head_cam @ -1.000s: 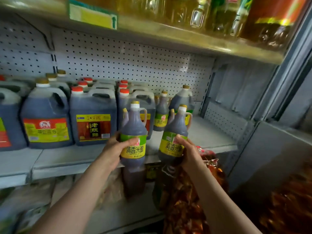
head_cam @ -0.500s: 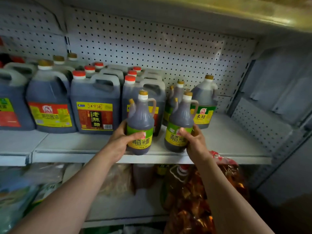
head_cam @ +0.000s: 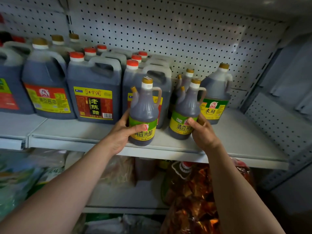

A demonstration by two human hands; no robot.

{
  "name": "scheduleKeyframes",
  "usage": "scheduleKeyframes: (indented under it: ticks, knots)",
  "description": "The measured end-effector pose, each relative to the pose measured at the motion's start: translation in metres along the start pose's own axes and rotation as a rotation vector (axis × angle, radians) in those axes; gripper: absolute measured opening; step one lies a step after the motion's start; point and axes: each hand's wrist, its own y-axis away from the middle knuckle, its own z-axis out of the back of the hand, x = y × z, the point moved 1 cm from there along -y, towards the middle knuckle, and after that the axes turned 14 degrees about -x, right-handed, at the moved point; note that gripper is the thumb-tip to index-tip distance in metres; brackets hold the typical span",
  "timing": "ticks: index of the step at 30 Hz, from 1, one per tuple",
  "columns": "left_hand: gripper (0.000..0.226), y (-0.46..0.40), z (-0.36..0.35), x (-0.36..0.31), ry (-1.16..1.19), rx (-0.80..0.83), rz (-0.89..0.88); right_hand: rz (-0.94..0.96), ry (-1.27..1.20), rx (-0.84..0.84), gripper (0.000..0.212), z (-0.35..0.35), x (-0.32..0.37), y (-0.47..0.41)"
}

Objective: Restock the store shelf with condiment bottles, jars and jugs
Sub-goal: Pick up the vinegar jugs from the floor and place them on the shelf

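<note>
Glossy plastic vinegar bottle (head_cam: 143, 112) — matt, probably metal, pegboard shelf (head_cam: 168, 147).

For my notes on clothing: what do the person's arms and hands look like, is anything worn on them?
Both forearms are bare as far as the picture shows; no sleeve comes into view. The left hand and the right hand wear no gloves. I see no watch, bracelet or ring on the parts that show. The fingernails are short, with no polish that I can see.

White pegboard back wall (head_cam: 168, 31), grey metal shelving (head_cam: 236, 141), dim light
</note>
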Motion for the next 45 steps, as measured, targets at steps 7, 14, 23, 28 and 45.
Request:
scheduleKeyframes:
  ticks: [7,14,23,28,45]
  knots:
    - [0.111,0.003,-0.002,-0.004,-0.027,0.0,0.012,0.046,0.047,0.043,0.076,-0.002,-0.003,-0.013]
    - [0.108,0.003,-0.001,-0.004,-0.038,-0.001,0.028,0.065,0.041,0.057,0.066,-0.002,-0.004,-0.02]
    - [0.105,0.003,-0.001,-0.005,-0.047,-0.005,0.039,0.047,0.084,0.051,0.051,-0.015,-0.003,-0.024]
    - [0.112,0.002,0.0,-0.005,-0.062,0.0,0.036,0.036,0.187,0.061,0.075,-0.016,0.003,-0.017]
    - [0.081,0.01,-0.051,0.01,0.013,0.036,0.056,0.03,0.291,-0.163,0.092,-0.009,0.002,0.053]
